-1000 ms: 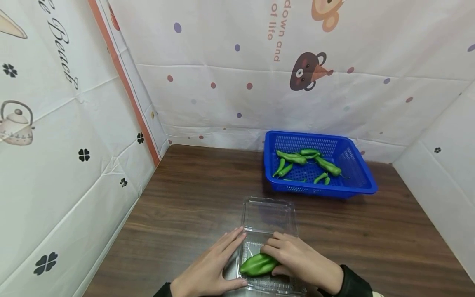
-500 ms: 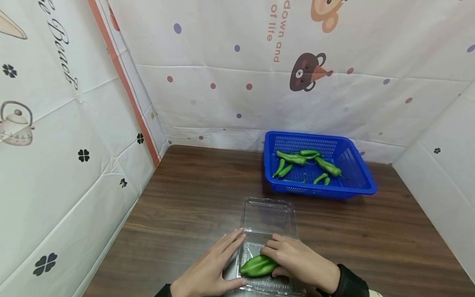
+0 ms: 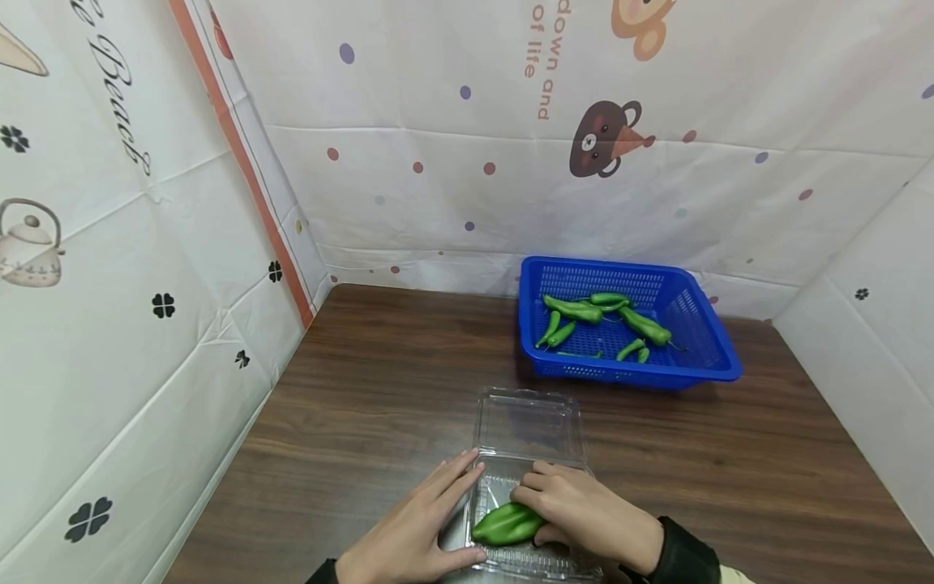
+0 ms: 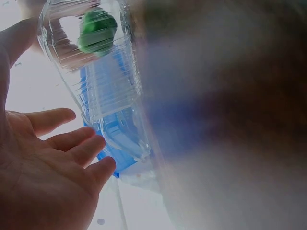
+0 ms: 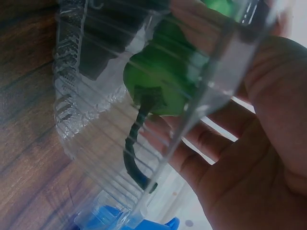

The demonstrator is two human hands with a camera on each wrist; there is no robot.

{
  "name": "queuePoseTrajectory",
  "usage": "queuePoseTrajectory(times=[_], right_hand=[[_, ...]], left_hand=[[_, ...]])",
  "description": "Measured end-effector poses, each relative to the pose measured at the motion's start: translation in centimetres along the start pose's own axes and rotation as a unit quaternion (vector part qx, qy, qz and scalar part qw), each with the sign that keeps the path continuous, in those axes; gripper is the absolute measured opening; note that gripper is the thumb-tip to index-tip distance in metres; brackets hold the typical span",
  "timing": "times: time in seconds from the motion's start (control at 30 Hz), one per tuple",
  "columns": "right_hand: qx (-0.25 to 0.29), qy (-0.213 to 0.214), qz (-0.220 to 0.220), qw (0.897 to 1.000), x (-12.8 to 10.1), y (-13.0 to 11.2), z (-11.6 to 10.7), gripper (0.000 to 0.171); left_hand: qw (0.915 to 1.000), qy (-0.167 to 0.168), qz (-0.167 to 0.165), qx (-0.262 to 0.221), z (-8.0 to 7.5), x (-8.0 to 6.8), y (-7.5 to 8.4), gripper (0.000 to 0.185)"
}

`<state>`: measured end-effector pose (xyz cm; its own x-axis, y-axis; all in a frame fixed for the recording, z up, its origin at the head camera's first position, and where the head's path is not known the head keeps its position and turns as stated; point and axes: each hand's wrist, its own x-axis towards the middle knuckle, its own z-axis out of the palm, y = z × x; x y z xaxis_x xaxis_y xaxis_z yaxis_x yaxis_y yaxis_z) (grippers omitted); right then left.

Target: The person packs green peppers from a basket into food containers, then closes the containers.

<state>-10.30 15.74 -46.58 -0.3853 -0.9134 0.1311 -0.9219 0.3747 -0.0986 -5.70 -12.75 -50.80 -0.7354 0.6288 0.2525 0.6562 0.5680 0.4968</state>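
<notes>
A green pepper (image 3: 503,523) lies in the base of a clear plastic clamshell box (image 3: 529,422), whose lid is folded back away from me. My right hand (image 3: 576,503) reaches into the base and grips the pepper's right end. Through the clear wall in the right wrist view, the pepper's dark curved stem (image 5: 128,153) shows below the fingers. My left hand (image 3: 419,523) is at the box's left side, thumb and fingers extended along its edge. The left wrist view shows that palm (image 4: 53,167) holding nothing, fingertips right by the clear wall.
Behind the box, to the right, a blue plastic basket (image 3: 642,373) holds several green peppers (image 3: 645,327) of different sizes. Everything stands on a dark wood-grain table (image 3: 350,405). Printed white sheeting (image 3: 409,203) encloses the table at the back and sides.
Almost nothing differs. The right wrist and sleeve have shifted very slightly left, while the pepper, the box and the left hand stay in place.
</notes>
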Motion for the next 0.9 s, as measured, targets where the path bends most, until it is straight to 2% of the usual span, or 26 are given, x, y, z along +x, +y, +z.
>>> queuePoseTrajectory(times=[0.47, 0.9], right_hand=[[0.010, -0.029, 0.010, 0.999, 0.07, 0.04, 0.37, 0.045], [0.011, -0.029, 0.007, 0.999, 0.03, 0.13, 0.51, 0.045]], left_hand=[[0.9997, -0.014, -0.013, -0.015, -0.10, 0.06, -0.03, 0.093], [0.9999, -0.009, -0.003, -0.005, 0.00, 0.06, -0.04, 0.093]])
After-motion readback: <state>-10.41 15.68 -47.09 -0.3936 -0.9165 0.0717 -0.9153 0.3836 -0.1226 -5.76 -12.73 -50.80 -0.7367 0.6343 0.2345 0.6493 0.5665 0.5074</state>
